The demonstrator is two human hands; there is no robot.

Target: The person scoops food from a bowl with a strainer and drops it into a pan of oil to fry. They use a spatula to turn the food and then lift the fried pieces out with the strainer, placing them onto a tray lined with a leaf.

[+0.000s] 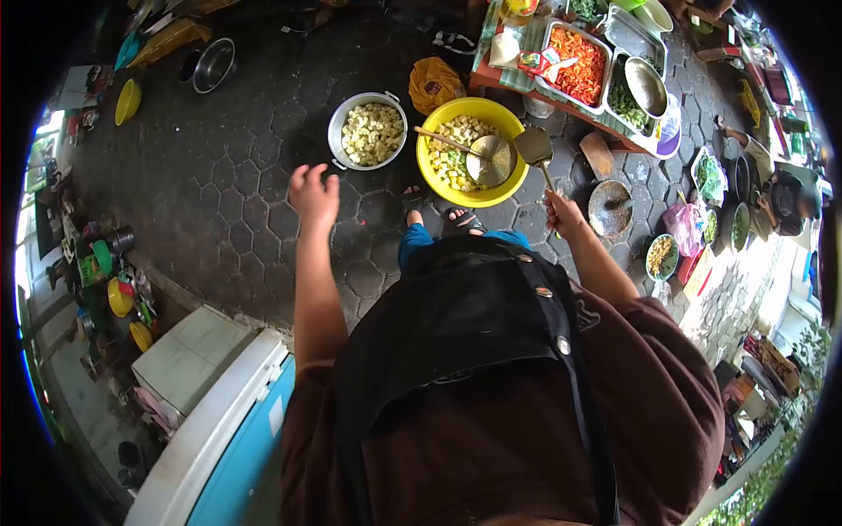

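Note:
My right hand (565, 216) is closed around the handle of a metal spatula (532, 146), whose blade is raised by the right rim of a yellow basin (431, 181). In that basin lie pale and green chopped pieces, with a wooden-handled skimmer (488, 161) resting on them. My left hand (314, 195) is in the air with its fingers apart, holding nothing. Nearest to it is a silver pot (334, 131) of pale cut pieces (372, 133), standing left of the basin.
An orange plastic bag (436, 83) lies behind the basin. To the right, a table holds a tray of shredded orange food (578, 67). A stone mortar (610, 209) stands on the paved floor (254, 202). A person (783, 200) sits at far right. A blue-and-white chest (230, 438) is at lower left.

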